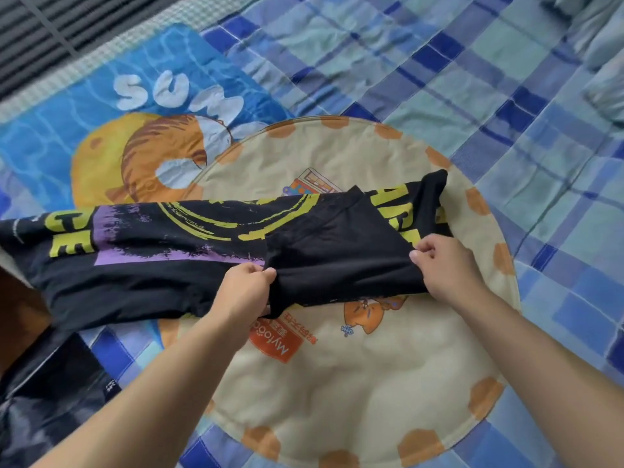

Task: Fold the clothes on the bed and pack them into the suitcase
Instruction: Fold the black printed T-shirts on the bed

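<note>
A black T-shirt (162, 251) with yellow and purple print lies stretched across the bed, its right part folded over so a plain black panel faces up. My left hand (244, 287) pinches the near edge of that folded panel at the middle. My right hand (445, 265) pinches the panel's right corner. The shirt's left end hangs over the bed's left edge. No suitcase is in view.
Under the shirt lies a round beige mat (354, 383) with orange dots. A blue "SUMMER" printed cloth (101, 106) lies at the back left on the blue plaid bedsheet (472, 79). Dark clothing (44, 400) sits at the lower left, a pale bundle (604, 62) at the top right.
</note>
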A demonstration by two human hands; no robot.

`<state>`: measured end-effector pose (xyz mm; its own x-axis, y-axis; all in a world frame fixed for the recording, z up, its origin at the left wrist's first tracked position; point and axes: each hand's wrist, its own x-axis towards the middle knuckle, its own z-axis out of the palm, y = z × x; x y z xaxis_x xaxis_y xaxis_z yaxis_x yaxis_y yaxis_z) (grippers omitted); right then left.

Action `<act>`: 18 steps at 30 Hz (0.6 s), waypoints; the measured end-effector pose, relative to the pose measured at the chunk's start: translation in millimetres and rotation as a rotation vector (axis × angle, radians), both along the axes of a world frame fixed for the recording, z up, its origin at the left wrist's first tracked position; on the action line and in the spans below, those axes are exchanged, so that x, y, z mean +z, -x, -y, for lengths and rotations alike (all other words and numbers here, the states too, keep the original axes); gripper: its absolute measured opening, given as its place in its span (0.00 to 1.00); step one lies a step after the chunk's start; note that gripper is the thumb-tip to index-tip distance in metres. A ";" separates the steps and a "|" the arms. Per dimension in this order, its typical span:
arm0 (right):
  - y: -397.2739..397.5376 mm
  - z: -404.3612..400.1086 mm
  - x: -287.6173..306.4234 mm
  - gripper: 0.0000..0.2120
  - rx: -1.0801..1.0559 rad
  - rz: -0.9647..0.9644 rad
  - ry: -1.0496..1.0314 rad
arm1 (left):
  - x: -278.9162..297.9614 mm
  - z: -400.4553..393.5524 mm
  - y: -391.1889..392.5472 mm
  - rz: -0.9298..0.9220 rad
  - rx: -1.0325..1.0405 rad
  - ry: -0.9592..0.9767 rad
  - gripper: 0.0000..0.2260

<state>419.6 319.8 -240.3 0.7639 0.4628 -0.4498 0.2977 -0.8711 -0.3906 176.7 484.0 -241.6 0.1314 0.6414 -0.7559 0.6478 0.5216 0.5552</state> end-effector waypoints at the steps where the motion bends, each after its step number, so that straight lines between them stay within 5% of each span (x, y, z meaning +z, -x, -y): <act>1: 1.7 -0.2 1.3 0.05 0.008 0.009 0.019 | 3.6 0.4 -0.9 0.024 0.000 0.028 0.09; 3: 4.6 -10.8 4.6 0.10 0.023 0.044 0.010 | 8.8 -0.6 -5.9 0.059 -0.021 0.051 0.15; 6: 6.2 -42.1 8.3 0.18 0.128 0.155 -0.096 | 16.0 -5.4 -21.5 -0.082 -0.146 -0.188 0.18; 9: 6.9 -64.1 2.1 0.13 0.303 0.295 -0.076 | 19.5 -10.7 -33.7 -0.277 -0.162 -0.421 0.11; 12: -5.7 -60.6 -3.3 0.11 0.185 0.339 -0.154 | 21.3 -5.3 -35.8 -0.365 -0.175 -0.616 0.10; 15: -23.6 -41.6 -1.0 0.24 -0.106 0.374 -0.156 | 18.5 19.0 -43.1 -0.156 -0.621 -1.123 0.10; 18: -27.1 -25.9 -7.2 0.35 -0.288 0.136 0.042 | -11.5 32.1 -54.7 -0.222 -1.096 -1.052 0.25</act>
<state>446.6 345.7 -247.5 0.9153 0.2016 -0.3486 0.0833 -0.9417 -0.3260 231.3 451.9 -253.1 0.8304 0.5472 -0.1044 0.5566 -0.8068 0.1981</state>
